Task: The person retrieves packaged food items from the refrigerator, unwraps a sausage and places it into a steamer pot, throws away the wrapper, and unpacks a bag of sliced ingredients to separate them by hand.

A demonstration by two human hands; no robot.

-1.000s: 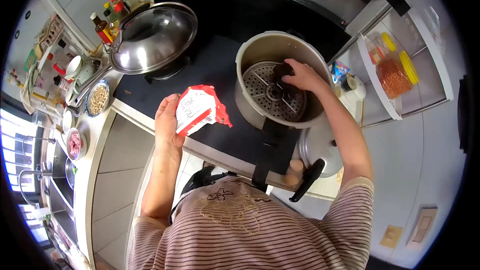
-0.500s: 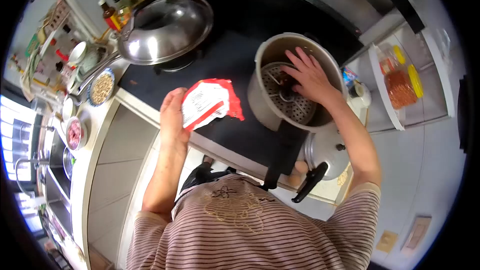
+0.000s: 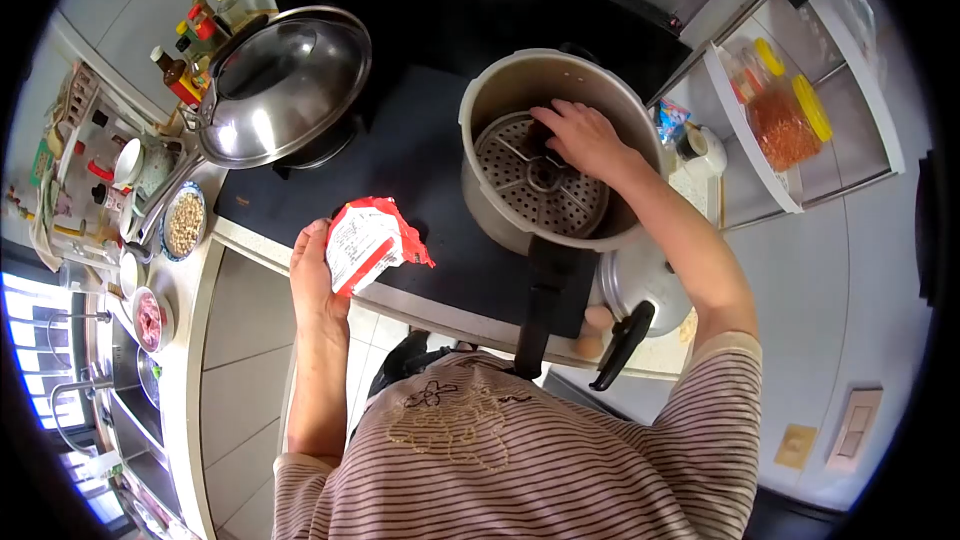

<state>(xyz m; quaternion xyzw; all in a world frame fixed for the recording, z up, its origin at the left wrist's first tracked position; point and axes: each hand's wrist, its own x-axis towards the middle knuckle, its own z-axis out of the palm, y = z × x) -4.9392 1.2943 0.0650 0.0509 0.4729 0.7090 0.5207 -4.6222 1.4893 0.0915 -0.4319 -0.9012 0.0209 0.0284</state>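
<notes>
My left hand (image 3: 318, 275) grips a torn red-and-white packet (image 3: 362, 245) by its left edge, over the front edge of the stove. Printed text shows on the packet's white side. My right hand (image 3: 585, 137) reaches into a deep metal pressure cooker pot (image 3: 485, 202). Its fingers are curled round something dark brown (image 3: 541, 136), too covered to name. Below that hand, a round perforated steamer rack (image 3: 510, 197) with a central ring lies inside the pot. The pot's black handle (image 3: 545, 300) points towards me.
A lidded wok (image 3: 285, 90) stands on the left burner, with several sauce bottles (image 3: 180, 78) behind it. A bowl of beans or nuts (image 3: 185, 222) and a bowl of meat (image 3: 150, 320) sit on the left counter. The cooker lid (image 3: 645, 290) and eggs (image 3: 594, 325) are right of the handle.
My right hand has gone from spread fingers to fingers curled round the dark thing above the rack. The view has shifted; my left hand still holds the packet.
</notes>
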